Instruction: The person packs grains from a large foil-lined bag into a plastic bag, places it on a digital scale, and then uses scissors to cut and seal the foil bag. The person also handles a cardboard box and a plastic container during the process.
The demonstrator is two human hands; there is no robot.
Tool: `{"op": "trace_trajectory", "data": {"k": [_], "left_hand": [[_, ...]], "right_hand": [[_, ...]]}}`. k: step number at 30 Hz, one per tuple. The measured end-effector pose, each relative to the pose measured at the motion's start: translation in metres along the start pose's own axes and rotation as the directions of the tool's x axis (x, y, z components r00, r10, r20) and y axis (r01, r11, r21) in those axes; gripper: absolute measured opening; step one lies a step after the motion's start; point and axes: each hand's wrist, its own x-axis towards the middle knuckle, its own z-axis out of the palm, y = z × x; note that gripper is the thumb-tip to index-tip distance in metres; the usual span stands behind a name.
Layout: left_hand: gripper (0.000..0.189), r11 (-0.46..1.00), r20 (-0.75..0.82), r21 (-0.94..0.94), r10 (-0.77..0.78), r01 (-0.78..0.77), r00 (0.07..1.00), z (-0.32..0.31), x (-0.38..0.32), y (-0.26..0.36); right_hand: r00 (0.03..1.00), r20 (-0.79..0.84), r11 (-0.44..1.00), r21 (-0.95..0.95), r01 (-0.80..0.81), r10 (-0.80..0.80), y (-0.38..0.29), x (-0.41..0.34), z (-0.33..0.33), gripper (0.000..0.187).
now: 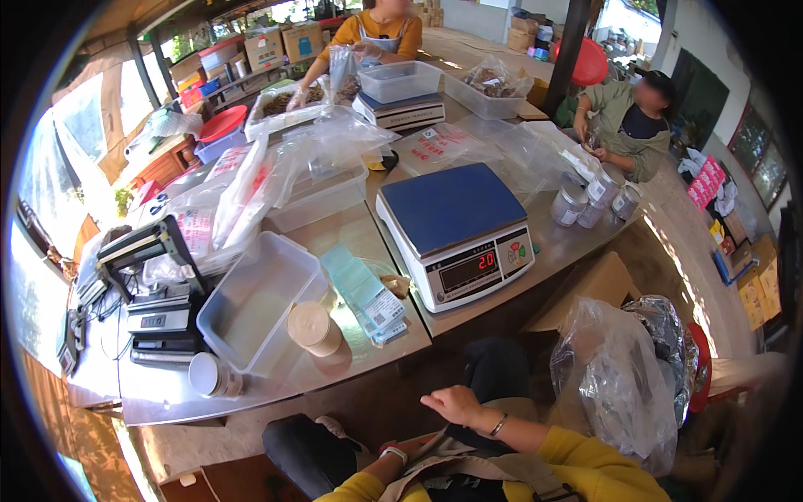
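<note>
My right hand (455, 405), with a bracelet at the wrist, hovers over my lap with its fingers bent; its palm side is hidden. Low over my lap is my left hand (411, 448), shaded and partly covered by an apron strap (452, 467), with a pale band on the wrist. Before me on the metal table (389, 351) stands a digital scale (455, 238) with a bare blue platform and a lit display. Left of it lie light-blue printed labels (364, 292). A lidded jar (315, 328) stands beside a clear plastic tub (263, 301).
A bag sealer (160, 314) and another jar (213, 375) stand at left. Plastic bags (251, 188) cover a further tub. Several filled jars (569, 204) stand at right. A clear bag (621, 376) sits beside my right arm. Two people work across the table, near a second scale (401, 112).
</note>
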Motion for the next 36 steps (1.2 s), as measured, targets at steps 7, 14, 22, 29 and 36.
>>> {"op": "trace_trajectory", "data": {"k": [7,14,22,29,36], "left_hand": [[0.040,0.985,0.193,0.083,-0.164,0.150,0.967,0.010,0.000,-0.015],[0.034,0.974,0.308,0.151,-0.206,0.166,0.929,0.011,-0.036,-0.046],[0.028,0.949,0.297,0.296,0.019,-0.111,0.955,0.009,-0.023,-0.047],[0.036,0.533,-0.363,-0.720,0.257,-0.445,0.896,-0.120,-0.112,0.108],[0.049,0.047,-0.077,-0.995,0.186,-0.087,0.980,-0.100,-0.248,0.267]], "right_hand": [[0.421,0.844,0.942,-0.274,-0.196,0.333,0.107,-0.045,0.179,0.046],[0.173,0.982,0.944,0.120,-0.307,-0.069,0.095,-0.110,0.277,0.040],[0.630,0.776,0.996,0.075,-0.037,-0.035,0.030,-0.070,0.229,0.032],[0.725,-0.680,0.904,0.238,0.354,-0.105,-0.111,-0.066,-0.001,0.031],[0.750,-0.621,0.957,-0.005,0.289,-0.229,-0.059,-0.121,-0.005,0.027]]}}
